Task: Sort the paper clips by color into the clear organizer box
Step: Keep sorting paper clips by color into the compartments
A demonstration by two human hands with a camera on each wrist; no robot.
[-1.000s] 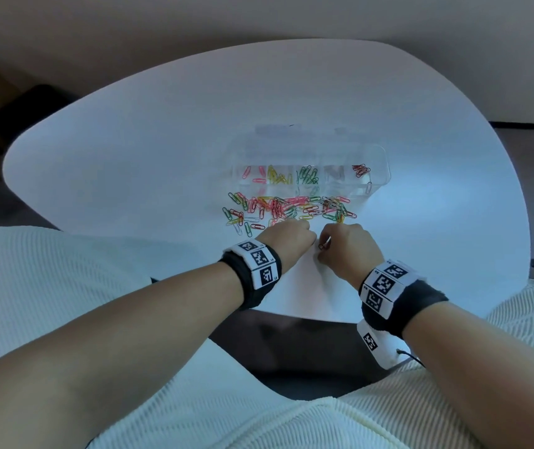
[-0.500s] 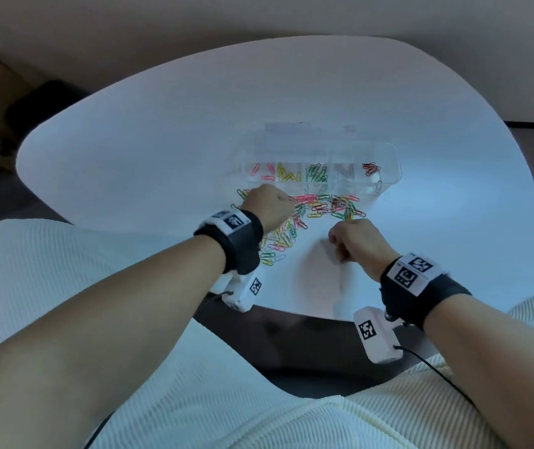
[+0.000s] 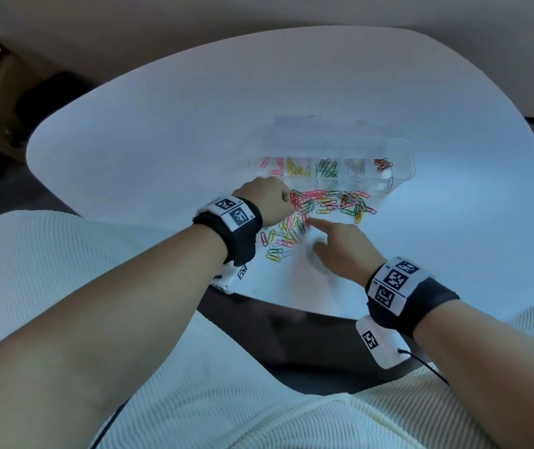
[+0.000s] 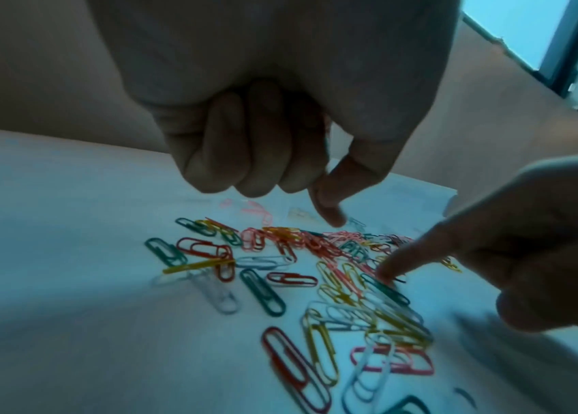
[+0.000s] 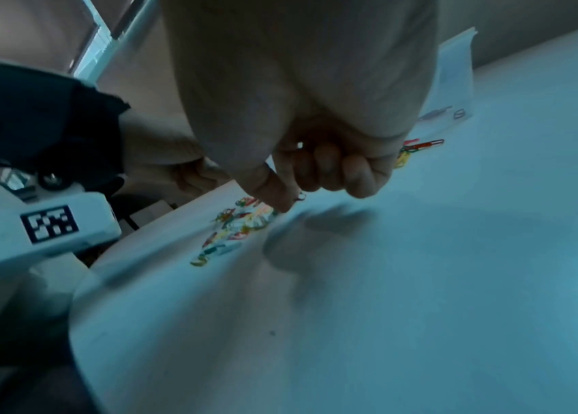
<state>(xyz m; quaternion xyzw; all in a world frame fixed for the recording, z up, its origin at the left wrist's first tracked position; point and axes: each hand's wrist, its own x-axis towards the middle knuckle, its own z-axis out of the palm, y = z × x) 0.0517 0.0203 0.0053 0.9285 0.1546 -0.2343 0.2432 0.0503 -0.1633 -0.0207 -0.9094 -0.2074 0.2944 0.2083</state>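
The clear organizer box (image 3: 401, 153) lies on the white table with pink (image 3: 271, 166), yellow (image 3: 296, 170), green (image 3: 327, 168) and dark red clips (image 3: 383, 164) in separate compartments. A loose mixed pile of paper clips (image 3: 327, 205) (image 4: 316, 274) spreads in front of it. My left hand (image 3: 269, 199) (image 4: 280, 157) hovers over the pile's left end with fingers curled and thumb pointing down; no clip shows in it. My right hand (image 3: 337, 244) (image 5: 316, 173) stretches its index finger (image 4: 390, 269) onto clips in the pile, other fingers curled.
The box's clear lid (image 3: 307, 124) stands open behind it. The table's near edge (image 3: 291, 303) runs just below my wrists, with my lap in white knit fabric under it. Dark furniture (image 3: 48, 95) stands off the table's left side.
My left hand has moved from the near side of the pile up and left toward the box. My right hand has uncurled its index finger and reached left into the pile.
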